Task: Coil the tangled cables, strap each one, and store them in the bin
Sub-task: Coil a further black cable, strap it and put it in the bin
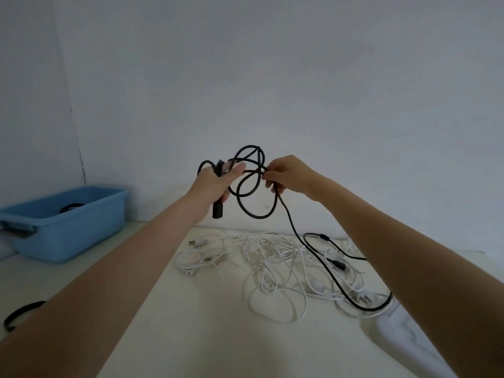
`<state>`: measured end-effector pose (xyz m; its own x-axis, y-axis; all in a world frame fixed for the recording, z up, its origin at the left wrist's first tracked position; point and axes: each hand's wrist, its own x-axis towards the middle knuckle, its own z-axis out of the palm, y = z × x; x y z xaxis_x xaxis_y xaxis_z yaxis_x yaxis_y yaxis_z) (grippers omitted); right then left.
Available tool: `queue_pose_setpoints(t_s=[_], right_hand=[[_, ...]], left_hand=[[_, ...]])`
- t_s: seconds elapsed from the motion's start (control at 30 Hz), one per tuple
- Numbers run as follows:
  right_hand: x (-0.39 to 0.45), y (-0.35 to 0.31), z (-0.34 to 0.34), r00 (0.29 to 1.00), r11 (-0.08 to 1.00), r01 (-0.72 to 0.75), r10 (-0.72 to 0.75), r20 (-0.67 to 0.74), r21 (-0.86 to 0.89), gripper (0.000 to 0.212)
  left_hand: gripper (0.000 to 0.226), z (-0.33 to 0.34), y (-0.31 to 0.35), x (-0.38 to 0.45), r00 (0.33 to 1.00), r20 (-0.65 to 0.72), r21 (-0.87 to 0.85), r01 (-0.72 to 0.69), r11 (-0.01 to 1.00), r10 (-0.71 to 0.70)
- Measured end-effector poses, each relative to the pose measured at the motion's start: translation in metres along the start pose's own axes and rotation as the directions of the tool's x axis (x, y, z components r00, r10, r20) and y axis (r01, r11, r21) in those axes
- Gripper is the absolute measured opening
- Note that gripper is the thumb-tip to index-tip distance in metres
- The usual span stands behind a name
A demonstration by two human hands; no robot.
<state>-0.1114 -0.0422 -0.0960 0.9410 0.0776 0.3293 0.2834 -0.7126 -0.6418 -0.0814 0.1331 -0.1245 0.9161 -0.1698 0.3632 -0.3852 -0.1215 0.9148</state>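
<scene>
step: coiling, straps and storing not yet done | white cables (272,257) tangled on table (191,309) at 6 o'clock below hands | black cable (331,276) trails to 5 o'clock — next: draw slack up into another loop | left hand (215,184) grips loops, plug hangs below | right hand (286,173) pinches strand | bin (90,214) at 9 o'clock — far left
</scene>
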Motion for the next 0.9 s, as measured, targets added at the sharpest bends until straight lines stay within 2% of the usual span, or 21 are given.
queue_pose_setpoints(t_s=[0.07,0.17,0.27,0.33,0.4,0.43,0.5,0.57,0.6,0.63,0.67,0.7,0.73,0.77,0.8,0.87,0.9], right_hand=[[-0.002,0.002,-0.001,0.998,0.985,0.051,-0.057,-0.035,-0.164,0.017],[-0.011,0.013,-0.008,0.995,0.963,0.031,-0.055,-0.083,-0.268,0.020],[-0.016,0.034,-0.020,0.967,0.902,-0.113,0.003,-0.255,-0.416,0.024],[-0.017,0.046,-0.028,0.906,0.849,-0.282,0.082,-0.415,-0.447,0.025],[-0.020,0.052,-0.037,0.820,0.814,-0.434,0.180,-0.544,-0.385,0.025],[-0.022,0.055,-0.044,0.769,0.822,-0.484,0.235,-0.595,-0.301,0.025],[-0.023,0.066,-0.059,0.689,0.870,-0.488,0.330,-0.645,-0.076,0.024],[-0.025,0.069,-0.069,0.651,0.877,-0.454,0.447,-0.613,0.157,0.016],[-0.026,0.069,-0.066,0.668,0.861,-0.436,0.505,-0.547,0.263,0.016],[-0.025,0.070,-0.066,0.715,0.846,-0.462,0.533,-0.454,0.266,0.018],[-0.025,0.068,-0.059,0.757,0.828,-0.529,0.559,-0.338,0.184,0.024],[-0.026,0.066,-0.052,0.782,0.812,-0.583,0.568,-0.258,0.022,0.034],[-0.023,0.070,-0.044,0.807,0.801,-0.578,0.534,-0.253,-0.153,0.039],[-0.017,0.068,-0.037,0.822,0.809,-0.564,0.529,-0.213,-0.168,0.037],[-0.015,0.063,-0.030,0.826,0.825,-0.554,0.529,-0.196,-0.107,0.035],[-0.012,0.048,-0.024,0.909,0.893,-0.412,0.388,-0.151,-0.183,0.056],[-0.011,0.038,-0.023,0.959,0.928,-0.282,0.274,-0.067,-0.243,0.071]], left_hand=[[0.024,-0.005,-0.002,0.007,0.996,-0.071,-0.114,0.037,0.993,-0.045],[0.020,-0.018,-0.002,0.018,0.978,-0.152,-0.350,0.080,0.933,-0.141],[0.011,-0.032,-0.001,0.023,0.945,-0.244,-0.431,0.096,0.897,-0.219],[0.009,-0.043,-0.006,0.027,0.899,-0.328,-0.437,0.129,0.890,-0.292],[0.004,-0.054,-0.014,0.031,0.859,-0.378,-0.437,0.163,0.884,-0.346],[0.005,-0.060,-0.019,0.031,0.843,-0.395,-0.432,0.181,0.884,-0.365],[0.009,-0.073,-0.025,0.027,0.818,-0.419,-0.410,0.217,0.886,-0.395],[0.016,-0.083,-0.029,0.019,0.835,-0.330,-0.417,0.288,0.862,-0.439],[0.021,-0.085,-0.032,0.015,0.856,-0.213,-0.444,0.344,0.827,-0.470],[0.029,-0.082,-0.031,0.013,0.872,-0.069,-0.466,0.402,0.788,-0.485],[0.036,-0.078,-0.029,0.010,0.877,0.059,-0.463,0.447,0.765,-0.477],[0.040,-0.070,-0.025,0.010,0.882,0.148,-0.439,0.464,0.769,-0.448],[0.038,-0.060,-0.019,0.009,0.888,0.206,-0.411,0.461,0.787,-0.412],[0.033,-0.049,-0.010,0.008,0.891,0.254,-0.388,0.449,0.805,-0.376],[0.029,-0.037,0.000,0.007,0.890,0.301,-0.372,0.441,0.817,-0.344],[0.028,-0.020,0.016,0.006,0.870,0.392,-0.341,0.440,0.831,-0.300],[0.030,-0.013,0.022,0.005,0.854,0.439,-0.321,0.440,0.839,-0.280]])
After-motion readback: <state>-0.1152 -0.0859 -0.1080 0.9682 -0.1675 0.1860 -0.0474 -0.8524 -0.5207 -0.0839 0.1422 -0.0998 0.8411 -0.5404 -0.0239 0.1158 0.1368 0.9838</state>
